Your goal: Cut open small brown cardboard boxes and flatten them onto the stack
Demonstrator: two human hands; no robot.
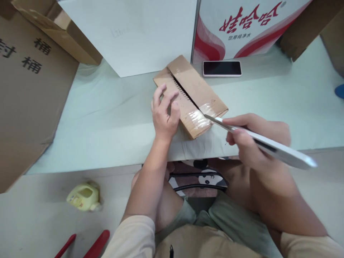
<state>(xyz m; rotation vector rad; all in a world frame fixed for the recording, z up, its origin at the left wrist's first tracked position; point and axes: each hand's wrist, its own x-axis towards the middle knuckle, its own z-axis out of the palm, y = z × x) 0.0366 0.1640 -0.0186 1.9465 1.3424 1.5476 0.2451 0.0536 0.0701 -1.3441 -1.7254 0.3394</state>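
Note:
A small brown cardboard box [199, 82] lies at a slant on the pale green tabletop. A dark gap runs along its top seam, and clear tape covers the end nearest me. My left hand [166, 111] rests on the box's left side with fingers spread and bent, steadying nothing between them. In my right hand [252, 138] is a box cutter [279, 148] with a white handle. Its blade tip touches the taped end of the seam, or is just above it; I cannot tell how deep it sits.
Behind the box stand a white panel [139, 36] and a red-and-white carton [242, 32]. A phone [222, 68] lies before the carton. Large cardboard boxes [34, 89] crowd the left. On the floor are a yellow jug [84, 196] and red handles [97, 244].

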